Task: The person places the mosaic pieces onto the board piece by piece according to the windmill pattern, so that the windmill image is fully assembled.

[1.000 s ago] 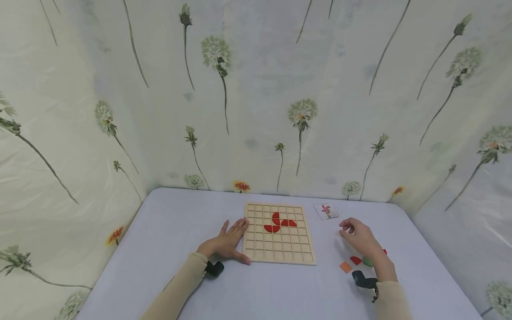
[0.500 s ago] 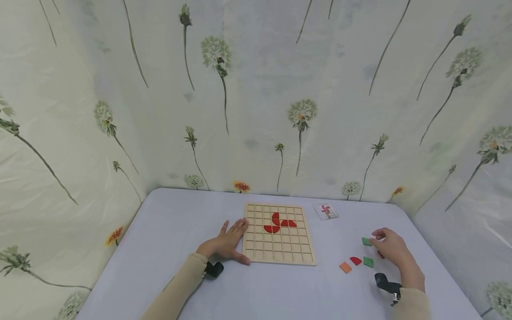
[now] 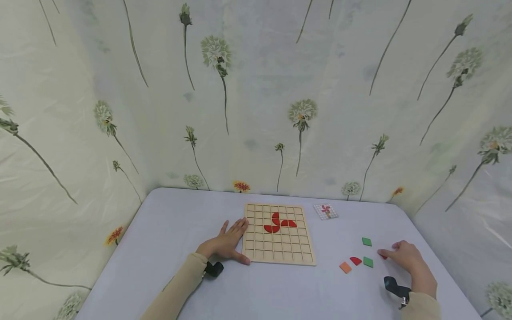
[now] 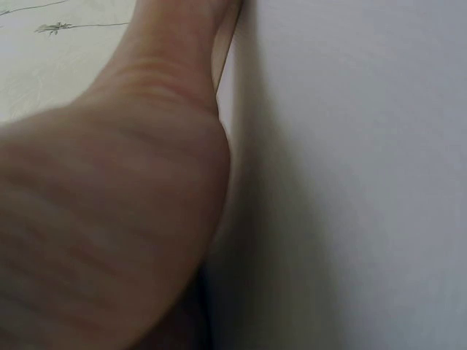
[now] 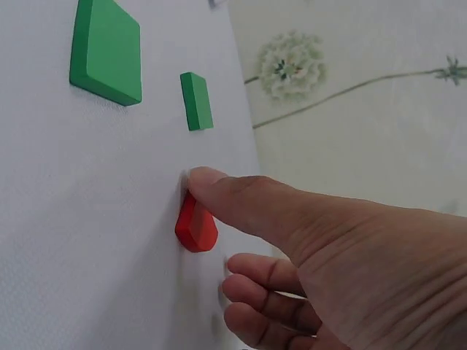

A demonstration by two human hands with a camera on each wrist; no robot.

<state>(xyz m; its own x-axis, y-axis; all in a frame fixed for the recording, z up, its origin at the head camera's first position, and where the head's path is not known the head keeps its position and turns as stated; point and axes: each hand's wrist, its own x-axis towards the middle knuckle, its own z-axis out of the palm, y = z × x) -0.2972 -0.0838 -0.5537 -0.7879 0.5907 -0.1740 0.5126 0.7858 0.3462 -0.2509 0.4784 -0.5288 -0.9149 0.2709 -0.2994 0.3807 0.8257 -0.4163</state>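
My left hand (image 3: 226, 244) lies spread at the left side of the wooden grid board (image 3: 280, 255), fingertips on its left edge and thumb by its near corner. Three groups of red curved pieces (image 3: 289, 223) form blades on the board. At the right, my right hand (image 3: 408, 257) reaches down to a red piece (image 5: 197, 227), its thumb straight and touching that piece. The other visible fingers are loosely curled, apart from it. Two green square pieces (image 3: 366, 242) (image 3: 368, 262) lie just left of this hand. The left wrist view mostly shows the palm's base (image 4: 117, 204).
Left of the green pieces lie a red quarter-round piece (image 3: 355, 261) and an orange square piece (image 3: 346, 267). A small pattern card (image 3: 326, 211) with a pinwheel picture sits beyond the board's right edge. Flowered cloth (image 3: 256, 89) hangs behind the white table (image 3: 296, 293).
My right hand has moved rightward and nearer from beside the card, past the farther green square, down to the red piece. Both green squares are now uncovered. The left hand has stayed put.
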